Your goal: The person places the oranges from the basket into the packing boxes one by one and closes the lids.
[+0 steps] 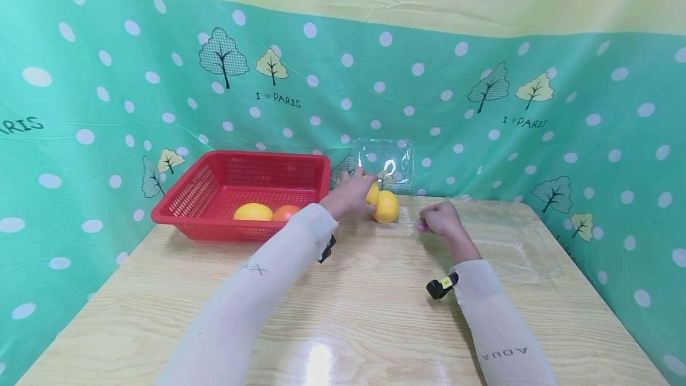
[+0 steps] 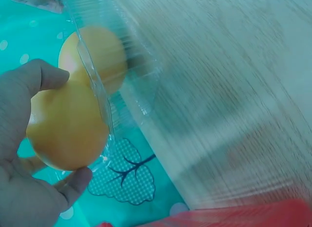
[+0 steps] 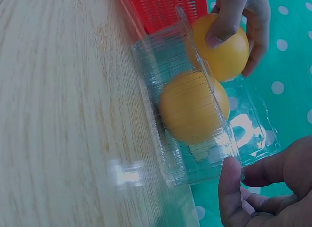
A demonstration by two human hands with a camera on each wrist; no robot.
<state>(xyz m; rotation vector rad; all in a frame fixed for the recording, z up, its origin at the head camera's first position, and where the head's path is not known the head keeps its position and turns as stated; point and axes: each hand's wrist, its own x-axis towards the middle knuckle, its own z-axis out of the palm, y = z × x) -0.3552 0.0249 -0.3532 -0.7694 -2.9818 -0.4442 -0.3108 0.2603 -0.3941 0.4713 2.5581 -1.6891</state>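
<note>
My left hand (image 1: 351, 194) grips an orange (image 2: 68, 127), thumb on one side and fingers on the other, at the rim of a clear plastic clamshell box (image 3: 178, 171). A second orange (image 3: 190, 107) sits inside that box, right beside the held one. The box's lid (image 1: 383, 151) stands raised against the curtain. At the box's other end, my right hand (image 1: 442, 219) pinches the rim between thumb and fingers, as the right wrist view shows.
Left of the box stands a red plastic basket (image 1: 187, 222) holding a yellow-orange fruit (image 1: 253, 212) and a redder one (image 1: 286, 212). More clear plastic packaging (image 1: 517, 246) lies on the wooden table (image 1: 375, 314) at right. A green dotted curtain (image 1: 343, 94) hangs behind.
</note>
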